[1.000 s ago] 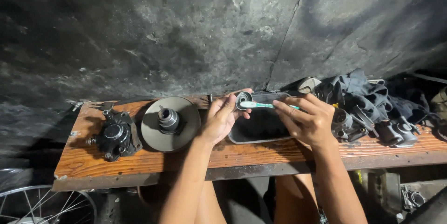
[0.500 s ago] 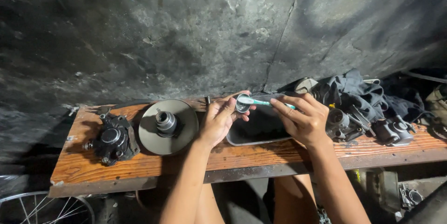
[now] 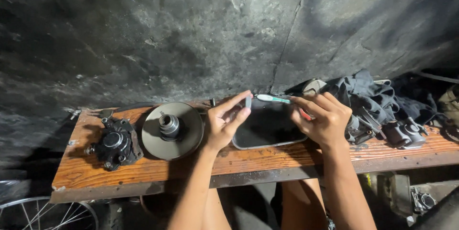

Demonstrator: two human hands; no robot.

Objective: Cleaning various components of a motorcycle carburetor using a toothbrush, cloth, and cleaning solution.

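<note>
A single head-worn camera looks forward and down from the seated person's eye level, at arm's length from a wooden bench [image 3: 143, 170] that crosses the lower frame from 9 to 3 o'clock. A dark concrete wall [image 3: 191, 29] fills everything toward 12 o'clock.

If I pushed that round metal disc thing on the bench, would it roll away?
Probably not. The round metal disc lies flat on the wooden bench, so it would likely slide. It looks solid, probably heavy. Stood on edge, it might roll.

small grey part [image 3: 248, 102] pinched upright, green-white toothbrush [image 3: 273, 98] level, bristles beside it
</note>
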